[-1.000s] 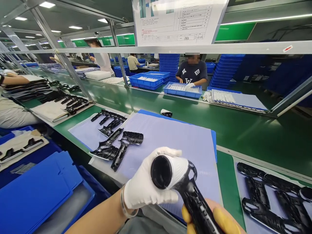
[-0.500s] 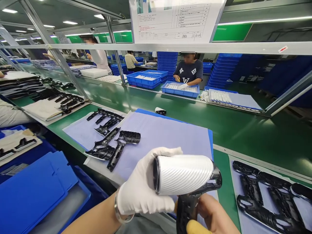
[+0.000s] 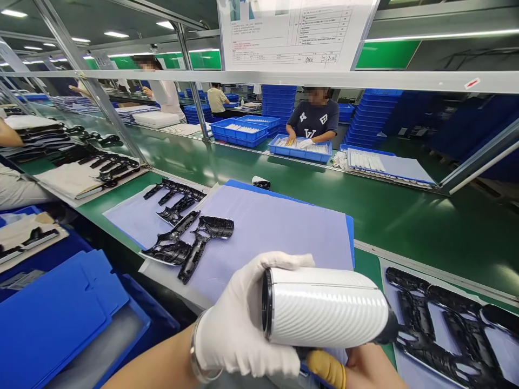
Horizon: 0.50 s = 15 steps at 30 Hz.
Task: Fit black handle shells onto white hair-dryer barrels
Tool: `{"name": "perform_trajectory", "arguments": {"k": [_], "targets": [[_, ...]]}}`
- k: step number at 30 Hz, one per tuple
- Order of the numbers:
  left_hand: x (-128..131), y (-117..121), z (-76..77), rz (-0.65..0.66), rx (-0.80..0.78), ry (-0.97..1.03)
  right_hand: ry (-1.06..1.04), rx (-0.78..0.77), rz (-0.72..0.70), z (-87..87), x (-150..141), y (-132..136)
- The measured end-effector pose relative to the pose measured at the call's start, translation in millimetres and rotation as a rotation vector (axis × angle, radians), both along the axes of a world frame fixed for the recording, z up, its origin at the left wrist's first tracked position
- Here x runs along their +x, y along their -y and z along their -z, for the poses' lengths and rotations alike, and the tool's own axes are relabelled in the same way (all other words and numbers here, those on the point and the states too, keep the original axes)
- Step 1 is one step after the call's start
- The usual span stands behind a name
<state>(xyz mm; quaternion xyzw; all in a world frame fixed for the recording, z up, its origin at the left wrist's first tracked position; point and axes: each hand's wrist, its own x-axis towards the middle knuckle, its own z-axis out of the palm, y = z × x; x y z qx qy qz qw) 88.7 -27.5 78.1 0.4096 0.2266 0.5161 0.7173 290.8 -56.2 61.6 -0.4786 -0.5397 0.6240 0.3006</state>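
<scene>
A hair dryer housing (image 3: 328, 308) with a white, diagonally ribbed barrel and black ends lies across my hands, its open round end to the left. My left hand (image 3: 243, 324), in a white glove, is wrapped round that left end, thumb and fingers on opposite sides. Below the barrel, my right hand (image 3: 360, 367) is closed at the black handle, which is mostly hidden; yellow covers (image 3: 326, 369) show on its fingers. Beyond my left hand, black-lined housing halves (image 3: 206, 237) lie inner side up on a pale sheet (image 3: 275, 221).
More black handle-shaped parts (image 3: 446, 319) lie on a sheet to the right. Blue bins (image 3: 52, 319) stand at lower left. Across the green belt (image 3: 389, 210), on which a small white-and-black part (image 3: 260, 182) rests, a person works at a blue tray (image 3: 300, 154). A metal rail (image 3: 259, 79) crosses above.
My hands have rolled the housing and shifted it right and nearer, so a seam along the barrel shows and the handle is mostly hidden. The small part on the belt has moved slightly left.
</scene>
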Motion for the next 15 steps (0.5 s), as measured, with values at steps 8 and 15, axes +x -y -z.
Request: {"name": "perform_trajectory", "arguments": {"k": [8,15], "targets": [[0,-2,8.3,0.068,0.137,0.020,0.253,0.264,-0.079,25.1,18,-3],[-8,2,10.0,0.122,0.067,-0.034,0.365,0.520,-0.116,34.4,27,-9]]}}
